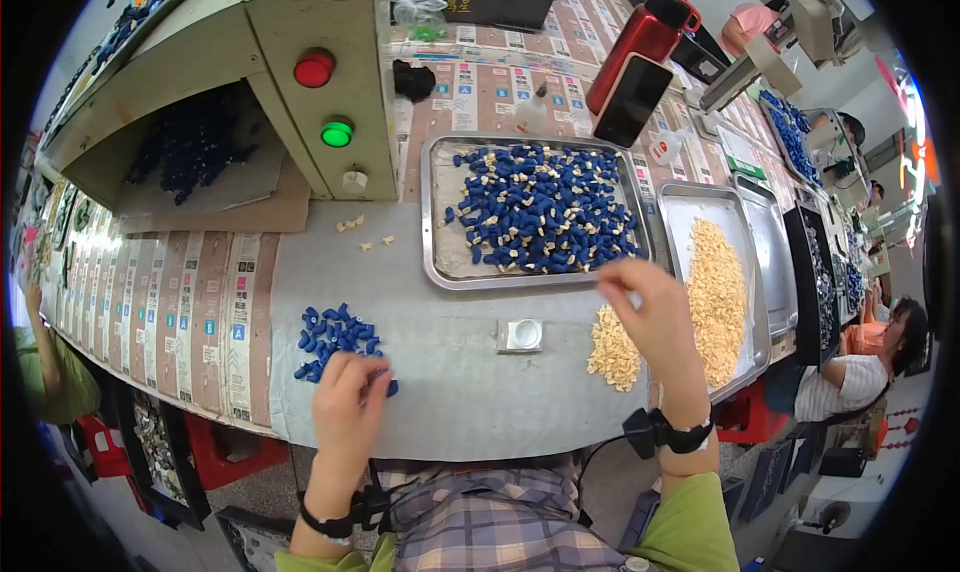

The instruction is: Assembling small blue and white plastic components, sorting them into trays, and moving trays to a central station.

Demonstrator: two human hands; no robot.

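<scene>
My left hand [345,402] is at the right front of a loose pile of small blue pieces [335,337], its thumb and finger pinched on a small blue piece [381,376]. Over the front right corner of a metal tray [434,222] hovers my right hand [655,307], its fingertips drawn together; what they hold, if anything, is too small to make out. In that tray lie many blue pieces joined with cream ones [540,207]. A heap of small cream pieces [613,352] lies beside my right wrist. Between my hands sits a small block with a round white cup [525,334].
A beige machine [290,92] with red and green buttons stands at the left, blue pieces inside its opening. Cream pieces [718,302] fill a second tray on the right. Behind are a red bottle [640,47], a phone [633,100] and a squeeze bottle [532,112]. Other people sit nearby.
</scene>
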